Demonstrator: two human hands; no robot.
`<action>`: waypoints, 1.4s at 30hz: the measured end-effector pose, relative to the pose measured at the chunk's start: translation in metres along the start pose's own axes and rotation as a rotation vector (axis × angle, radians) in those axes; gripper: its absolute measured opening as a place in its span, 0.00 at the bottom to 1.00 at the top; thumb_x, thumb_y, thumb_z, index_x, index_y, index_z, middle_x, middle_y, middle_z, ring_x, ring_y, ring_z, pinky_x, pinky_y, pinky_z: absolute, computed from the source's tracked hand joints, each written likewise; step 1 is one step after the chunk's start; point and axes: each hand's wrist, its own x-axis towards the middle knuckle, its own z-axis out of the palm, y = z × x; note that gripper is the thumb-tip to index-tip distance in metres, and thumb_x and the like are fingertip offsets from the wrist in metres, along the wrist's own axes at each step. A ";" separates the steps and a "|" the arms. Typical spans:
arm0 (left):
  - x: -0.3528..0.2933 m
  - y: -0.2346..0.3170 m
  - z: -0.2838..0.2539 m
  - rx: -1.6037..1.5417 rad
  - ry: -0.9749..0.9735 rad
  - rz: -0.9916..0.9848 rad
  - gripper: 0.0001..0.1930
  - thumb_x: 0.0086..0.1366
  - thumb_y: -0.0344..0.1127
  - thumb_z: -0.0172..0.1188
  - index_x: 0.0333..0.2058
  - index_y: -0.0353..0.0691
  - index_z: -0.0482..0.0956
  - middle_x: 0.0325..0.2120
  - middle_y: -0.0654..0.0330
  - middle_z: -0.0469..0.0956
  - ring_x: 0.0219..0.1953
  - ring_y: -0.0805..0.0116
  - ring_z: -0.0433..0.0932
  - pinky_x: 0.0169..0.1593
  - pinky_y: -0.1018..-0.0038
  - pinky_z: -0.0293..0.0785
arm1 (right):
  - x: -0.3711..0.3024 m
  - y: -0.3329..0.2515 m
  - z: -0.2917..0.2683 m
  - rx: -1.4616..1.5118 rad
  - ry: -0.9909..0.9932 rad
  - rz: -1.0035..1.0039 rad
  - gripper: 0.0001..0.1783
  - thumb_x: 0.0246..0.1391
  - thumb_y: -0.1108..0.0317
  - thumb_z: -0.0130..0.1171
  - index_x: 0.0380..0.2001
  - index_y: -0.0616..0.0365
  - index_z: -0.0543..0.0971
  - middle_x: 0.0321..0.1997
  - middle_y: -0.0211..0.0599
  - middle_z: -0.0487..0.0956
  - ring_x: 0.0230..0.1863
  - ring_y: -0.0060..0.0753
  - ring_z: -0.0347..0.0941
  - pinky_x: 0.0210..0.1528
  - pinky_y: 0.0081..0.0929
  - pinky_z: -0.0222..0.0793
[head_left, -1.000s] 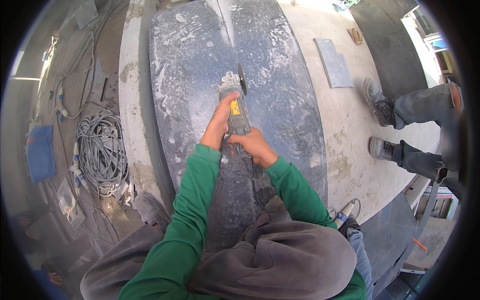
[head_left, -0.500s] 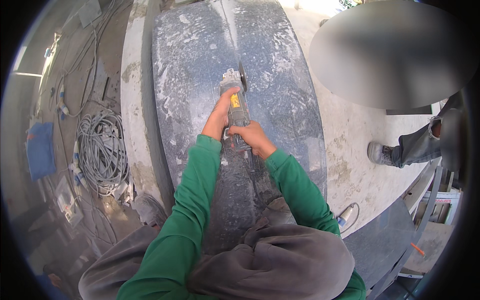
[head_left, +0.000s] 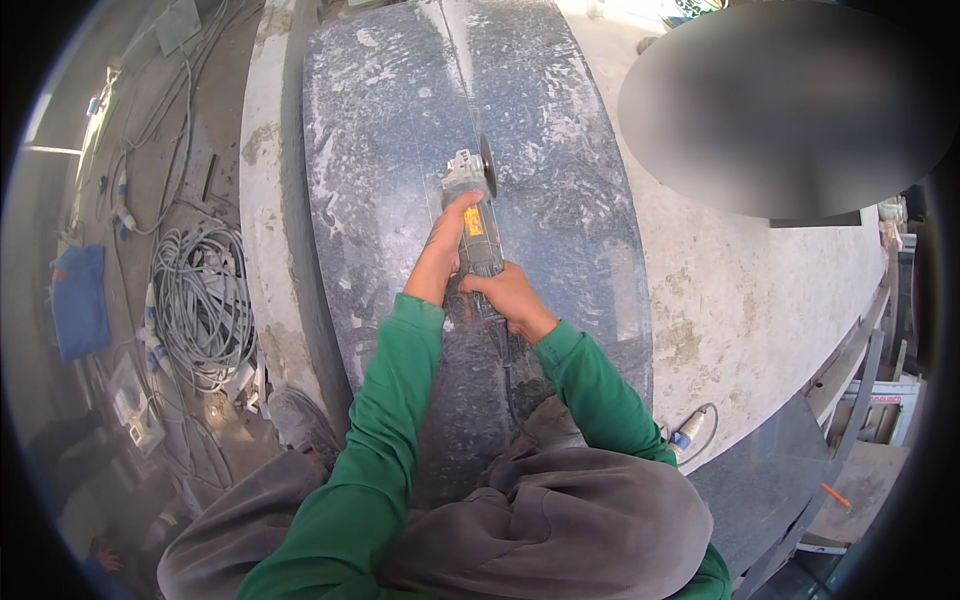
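Both my hands hold an angle grinder [head_left: 480, 228] over a dark, dusty stone slab [head_left: 570, 170]. My left hand [head_left: 447, 238] is closed around the grinder's body near its head, thumb on top. Farther back, my right hand [head_left: 515, 298] grips the rear handle end, where a cable trails toward me. The thin cutting disc [head_left: 488, 165] stands upright on the right side of the grinder head, its lower edge at the slab surface. A pale, dusty cut line [head_left: 462, 60] runs from the disc toward the slab's far edge. Fingers beneath the tool are partly hidden.
Left of the slab runs a concrete ledge [head_left: 262, 200]. Beyond it lie a coiled grey cable [head_left: 205, 310], more cords and a blue cloth [head_left: 80, 300]. At right, a plug connector [head_left: 687, 432] rests on the pale floor, near another dark slab [head_left: 760, 485]. A blurred patch covers the upper right.
The grinder and both my hands have come slightly back toward me along the cut line. The other person's shoe and leg at right have gone out of view.
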 end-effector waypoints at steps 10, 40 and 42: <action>0.023 0.015 -0.004 0.002 0.029 -0.013 0.27 0.58 0.54 0.62 0.46 0.37 0.73 0.31 0.51 0.78 0.27 0.57 0.80 0.31 0.59 0.81 | 0.015 -0.022 0.001 -0.101 0.017 0.071 0.14 0.46 0.70 0.66 0.36 0.65 0.79 0.28 0.38 0.80 0.23 0.31 0.79 0.21 0.30 0.74; 0.022 0.021 -0.008 -0.018 0.015 -0.047 0.28 0.58 0.54 0.62 0.47 0.36 0.72 0.31 0.50 0.78 0.28 0.57 0.80 0.30 0.61 0.81 | 0.026 -0.018 0.005 -0.081 0.030 0.063 0.15 0.45 0.72 0.66 0.37 0.67 0.79 0.29 0.40 0.80 0.23 0.32 0.79 0.23 0.28 0.75; 0.023 0.020 -0.006 0.003 0.033 -0.005 0.28 0.58 0.54 0.62 0.47 0.37 0.72 0.32 0.50 0.78 0.28 0.57 0.80 0.30 0.61 0.81 | 0.024 -0.021 0.003 -0.048 0.016 0.073 0.16 0.45 0.71 0.66 0.38 0.67 0.79 0.29 0.40 0.80 0.24 0.31 0.79 0.22 0.28 0.75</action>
